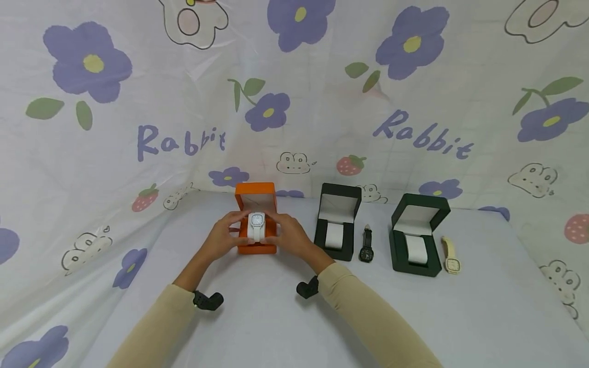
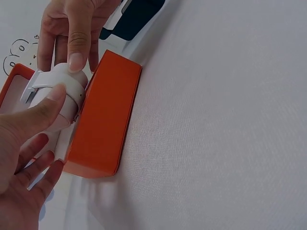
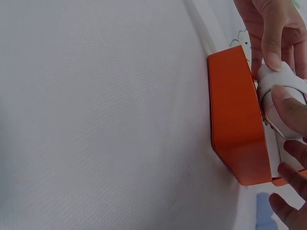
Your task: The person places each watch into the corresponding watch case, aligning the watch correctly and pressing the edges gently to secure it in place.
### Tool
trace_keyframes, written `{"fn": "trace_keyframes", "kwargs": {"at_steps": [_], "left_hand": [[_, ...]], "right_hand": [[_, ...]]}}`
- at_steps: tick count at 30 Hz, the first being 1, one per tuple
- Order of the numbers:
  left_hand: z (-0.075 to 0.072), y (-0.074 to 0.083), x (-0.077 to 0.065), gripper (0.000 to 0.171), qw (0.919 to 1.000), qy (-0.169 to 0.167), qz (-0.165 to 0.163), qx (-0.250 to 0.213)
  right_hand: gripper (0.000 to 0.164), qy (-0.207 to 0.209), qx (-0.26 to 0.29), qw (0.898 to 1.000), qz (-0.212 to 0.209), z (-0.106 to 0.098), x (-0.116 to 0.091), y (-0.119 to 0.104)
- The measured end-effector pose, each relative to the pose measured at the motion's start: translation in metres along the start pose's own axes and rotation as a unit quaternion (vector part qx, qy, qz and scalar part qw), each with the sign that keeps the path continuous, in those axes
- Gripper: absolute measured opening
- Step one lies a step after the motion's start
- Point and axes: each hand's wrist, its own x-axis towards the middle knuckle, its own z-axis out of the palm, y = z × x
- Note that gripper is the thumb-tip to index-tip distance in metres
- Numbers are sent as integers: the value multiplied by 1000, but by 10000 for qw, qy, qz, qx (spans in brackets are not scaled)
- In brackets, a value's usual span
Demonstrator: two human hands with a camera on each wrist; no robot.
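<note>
A white watch (image 1: 258, 221) is wrapped around a white cushion (image 3: 283, 120) at the open orange watch box (image 1: 256, 249). From the left, my left hand (image 1: 222, 236) pinches one end of the cushion, thumb against the strap. My right hand (image 1: 291, 234) holds the other end from the right. Both wrist views show the thumbs pressing on the near side of the strap and cushion, just over the box's front wall (image 2: 106, 115). In the left wrist view the lower fingers of my left hand are spread beside the box.
To the right stand an open black watch box (image 1: 335, 251) and an open dark green watch box (image 1: 416, 269), each with a white cushion inside. A black watch (image 1: 366, 248) lies between them, and a gold watch (image 1: 452, 258) lies right of the green box. A patterned cloth (image 1: 294, 102) hangs behind.
</note>
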Motion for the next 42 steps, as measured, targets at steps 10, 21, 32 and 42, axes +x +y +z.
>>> {"fn": "trace_keyframes", "kwargs": {"at_steps": [10, 21, 32, 42], "left_hand": [[6, -6, 1, 80, 9991, -61, -49, 418], [8, -3, 3, 75, 9988, -29, -33, 478], [9, -3, 6, 68, 9980, -105, -265, 561], [8, 3, -5, 70, 9981, 278, -423, 362]], "right_hand": [[77, -84, -278, 9995, 110, 8, 3, 6], [78, -90, -403, 9990, 191, 9, 4, 7], [73, -247, -798, 9964, 110, 10, 6, 6], [69, 103, -159, 9992, 356, -3, 7, 0]]}}
